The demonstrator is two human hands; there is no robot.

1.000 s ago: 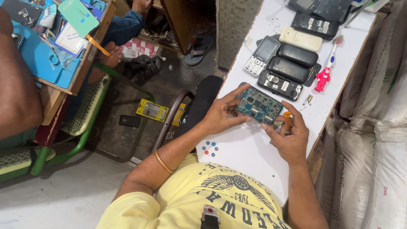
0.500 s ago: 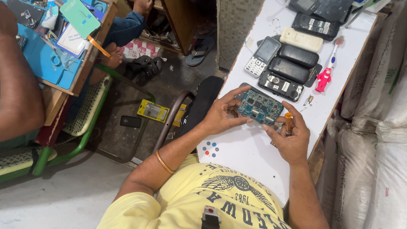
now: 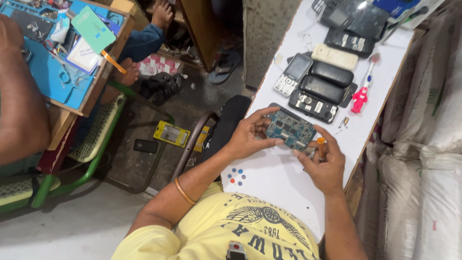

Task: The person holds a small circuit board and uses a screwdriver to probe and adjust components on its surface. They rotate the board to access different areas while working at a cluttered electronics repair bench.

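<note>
Left hand point(image 3: 248, 137): curled around the near edge of a blue-green phone circuit board point(image 3: 290, 130), thumb along one long side and fingertips on the far corner, gripping it by its rim.
Right hand point(image 3: 325, 166): closed around a small screwdriver point(image 3: 321, 147) with an orange cap, held upright beside the board's right end; the tip is hidden, so I cannot tell whether it touches the board.
Board position: lifted just above the white worktable point(image 3: 284, 185), tilted toward the person, near the table's left edge.
Weight: judged very light, a thin bare plate that one hand supports easily.
Stiffness: stiff but thin; it probably flexes and cracks if pressed in the middle.
Fragility: high; small chips and metal shields cover the face, and they look easy to knock or scratch.
Surface: bare edges give fair friction; the populated face is uneven and poor to pinch.
Where to hold: by the two long edges or the corners, as the left hand does, fingers off the components.
Nearby: a row of dark phone bodies point(image 3: 321, 89), a keypad phone point(image 3: 292, 73), a cream-coloured back cover point(image 3: 335, 57) and a pink toothbrush point(image 3: 362, 94) lie farther along the table, well apart from the hands.
Small parts: coloured dots point(image 3: 237, 176) sit on the table near the left wrist.
</note>
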